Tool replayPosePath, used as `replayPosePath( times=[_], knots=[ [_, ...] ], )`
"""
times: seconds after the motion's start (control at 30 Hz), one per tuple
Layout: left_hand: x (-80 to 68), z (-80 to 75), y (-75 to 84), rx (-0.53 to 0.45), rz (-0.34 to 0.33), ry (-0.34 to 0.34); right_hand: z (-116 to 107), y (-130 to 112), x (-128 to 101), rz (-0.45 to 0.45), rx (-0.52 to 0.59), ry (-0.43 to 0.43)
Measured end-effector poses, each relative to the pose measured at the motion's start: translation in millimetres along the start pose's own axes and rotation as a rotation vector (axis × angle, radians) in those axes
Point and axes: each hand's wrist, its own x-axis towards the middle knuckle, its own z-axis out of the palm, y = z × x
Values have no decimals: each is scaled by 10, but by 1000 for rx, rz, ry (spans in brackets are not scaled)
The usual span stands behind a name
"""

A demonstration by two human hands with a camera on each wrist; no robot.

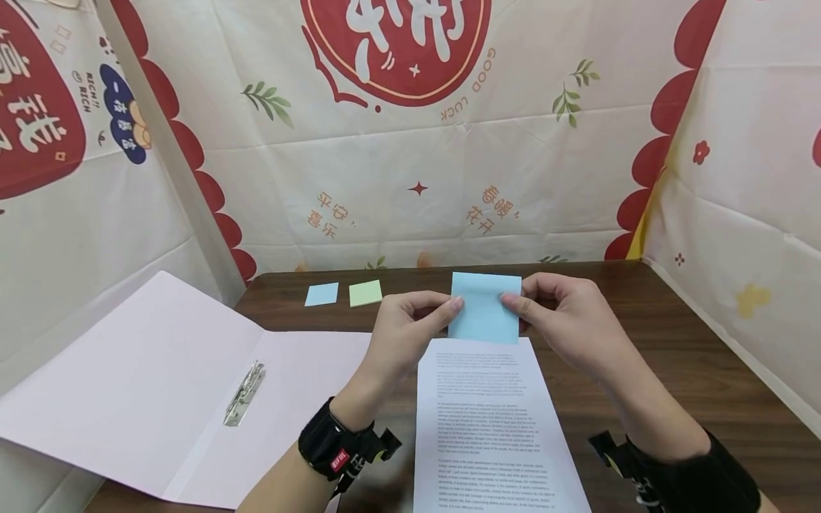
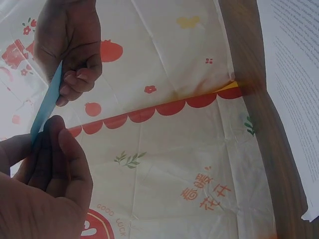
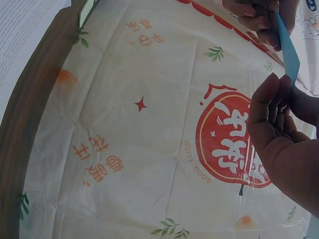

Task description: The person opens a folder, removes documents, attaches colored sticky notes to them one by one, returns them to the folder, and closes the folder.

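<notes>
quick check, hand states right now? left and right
Left hand: pinching the left edge of the blue sticky note, held above the printed sheet.
Right hand: pinching the right edge of the same note.

Dark wood-grain worktop, boxed in on three sides by creased cream cloth. Back cloth: big red round emblem with white characters, "GOOD LUCK" lettering, green leaf sprigs, small red star, orange characters, red scalloped border at both side edges. Left cloth panel: red patch, dark blue badge. Right cloth panel: small red flowers, a yellow shape. Lighting even, soft, no hard shadows.
</notes>
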Motion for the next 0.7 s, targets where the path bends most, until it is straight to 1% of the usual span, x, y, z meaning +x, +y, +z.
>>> replayPosePath(
  times=[0.13, 0.27, 0.4, 0.57, 0.63, 0.7],
  knots=[
    [4, 5, -11, -42, 11, -27, 10, 29, 24, -5, -7, -36],
    [10, 13, -21, -79, 12, -42, 8, 44, 27, -16, -24, -48],
    [21, 22, -24, -102, 11, -14, 11, 31, 33, -9, -22, -46],
    [42, 33, -27, -139, 15, 41, 19, 3, 31, 29, -22, -55],
    [41, 35, -24, -163, 14, 42, 19, -2, 24, 37, -29, -54],
    [40, 37, -25, -186, 10, 26, 19, -2, 20, 37, -33, -49]
  ],
)
